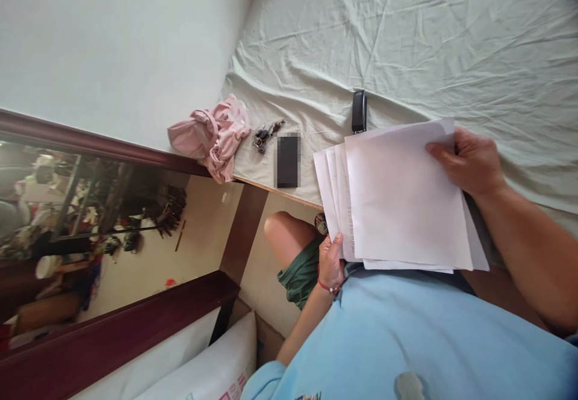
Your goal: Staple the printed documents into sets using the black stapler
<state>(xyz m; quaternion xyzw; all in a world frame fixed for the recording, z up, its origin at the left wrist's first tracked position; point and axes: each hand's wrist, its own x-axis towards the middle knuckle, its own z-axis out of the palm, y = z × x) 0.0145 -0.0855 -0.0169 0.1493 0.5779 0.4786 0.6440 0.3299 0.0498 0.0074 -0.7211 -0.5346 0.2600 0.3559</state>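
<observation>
A loose stack of white paper sheets (406, 201) is held over my lap, its edges fanned out unevenly. My left hand (332, 258) pinches the stack near its lower left corner, thumb on top. At the upper right corner my right hand (472, 159) grips the sheets, thumb above and fingers underneath. Printed lines show along one sheet's left part; the top sheet's face looks blank. Just beyond the paper lies a black stapler (359, 111), its near end close to the sheets' edge.
On the bed sheet (428, 44) lie a dark rectangular object (289, 160), blurred out, a bunch of keys (264, 135) and a crumpled pink cloth (217, 132). A mirror (112, 225) in a dark red frame leans at the left. A white sack (217, 364) stands below.
</observation>
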